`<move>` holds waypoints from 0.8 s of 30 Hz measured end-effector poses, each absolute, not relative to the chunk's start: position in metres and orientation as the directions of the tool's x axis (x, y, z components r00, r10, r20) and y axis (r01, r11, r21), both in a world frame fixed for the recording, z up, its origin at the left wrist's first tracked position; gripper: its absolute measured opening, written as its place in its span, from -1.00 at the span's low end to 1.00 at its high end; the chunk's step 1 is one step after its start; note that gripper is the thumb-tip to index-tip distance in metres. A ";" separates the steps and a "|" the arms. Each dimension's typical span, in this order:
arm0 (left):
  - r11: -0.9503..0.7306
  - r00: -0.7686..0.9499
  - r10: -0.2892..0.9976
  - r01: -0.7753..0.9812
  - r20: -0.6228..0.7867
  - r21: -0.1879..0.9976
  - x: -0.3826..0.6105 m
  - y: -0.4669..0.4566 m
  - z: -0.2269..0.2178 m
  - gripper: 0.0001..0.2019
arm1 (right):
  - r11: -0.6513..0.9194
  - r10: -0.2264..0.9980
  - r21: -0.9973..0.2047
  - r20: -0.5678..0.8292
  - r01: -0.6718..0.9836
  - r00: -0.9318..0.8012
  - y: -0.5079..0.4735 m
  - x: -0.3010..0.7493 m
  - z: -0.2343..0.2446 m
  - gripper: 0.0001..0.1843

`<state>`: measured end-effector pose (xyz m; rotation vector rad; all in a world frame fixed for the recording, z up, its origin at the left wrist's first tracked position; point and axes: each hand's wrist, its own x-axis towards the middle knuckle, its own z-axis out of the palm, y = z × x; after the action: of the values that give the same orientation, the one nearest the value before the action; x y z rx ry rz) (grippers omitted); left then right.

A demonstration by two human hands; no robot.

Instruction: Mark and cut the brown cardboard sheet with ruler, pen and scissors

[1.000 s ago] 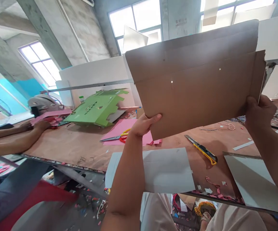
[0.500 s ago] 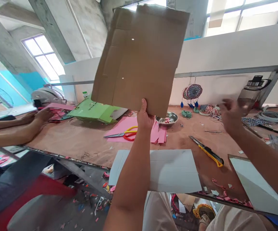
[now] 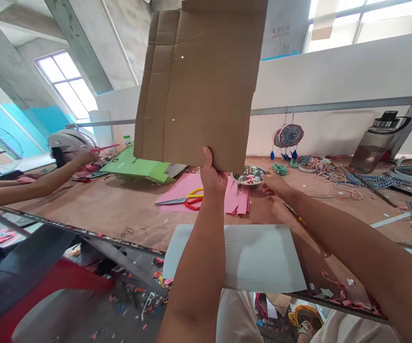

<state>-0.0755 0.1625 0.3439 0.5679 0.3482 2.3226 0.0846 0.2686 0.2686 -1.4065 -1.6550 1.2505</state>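
Observation:
My left hand (image 3: 213, 178) grips the bottom edge of a brown cardboard sheet (image 3: 206, 95), thumb flat on the near face. The sheet is held upright above the table; it has creases down its left side and two small holes. My right hand (image 3: 275, 184) is beside the right rim of a metal bowl (image 3: 240, 180) with pink bits in it. Its fingers are loosely bent and apart, holding nothing I can see; whether they touch the bowl, I cannot tell. Below lies a white-faced cardboard piece (image 3: 263, 257). The right forearm mostly covers a utility knife (image 3: 293, 212).
Scissors (image 3: 187, 199) rest on pink sheets (image 3: 177, 186) behind my left forearm. A green bag (image 3: 134, 166) lies further left, near another person's arm (image 3: 48, 178). Round woven ornaments (image 3: 291, 136) hang at the back. A water bottle (image 3: 377, 143) and cords (image 3: 322, 166) occupy the right side.
My right hand has moved left from near the bottle to beside the bowl. The cardboard sheet has shifted slightly left and turned more upright. The other person's hand has risen and moved right.

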 end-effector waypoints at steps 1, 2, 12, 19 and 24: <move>-0.714 -0.657 0.694 -0.579 0.293 0.393 -0.077 0.163 0.344 -0.63 | -0.030 0.965 -0.932 -0.122 0.362 -0.234 0.271 0.080 0.267 -0.56; -0.718 -0.664 0.691 -0.579 0.288 0.387 -0.078 0.163 0.344 -0.62 | -0.044 0.965 -0.935 -0.131 0.352 -0.227 0.274 0.077 0.265 -0.62; -0.708 -0.677 0.691 -0.562 0.254 0.428 -0.077 0.163 0.343 -0.60 | -0.023 0.975 -0.940 -0.096 0.340 -0.200 0.274 0.073 0.253 -0.64; -0.685 -0.636 0.724 -0.620 0.267 0.383 -0.070 0.162 0.343 -0.62 | 0.132 0.981 -0.905 0.061 0.405 -0.183 0.269 0.087 0.266 -0.60; -0.656 -0.609 0.750 -0.638 0.257 0.404 -0.065 0.160 0.344 -0.61 | 0.390 0.898 -0.813 0.232 0.432 -0.374 0.254 0.069 0.267 -0.75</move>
<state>-0.0652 0.1596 0.3442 0.5217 0.3477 2.2515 0.0691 0.2544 0.2674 -1.1384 -1.9657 0.8696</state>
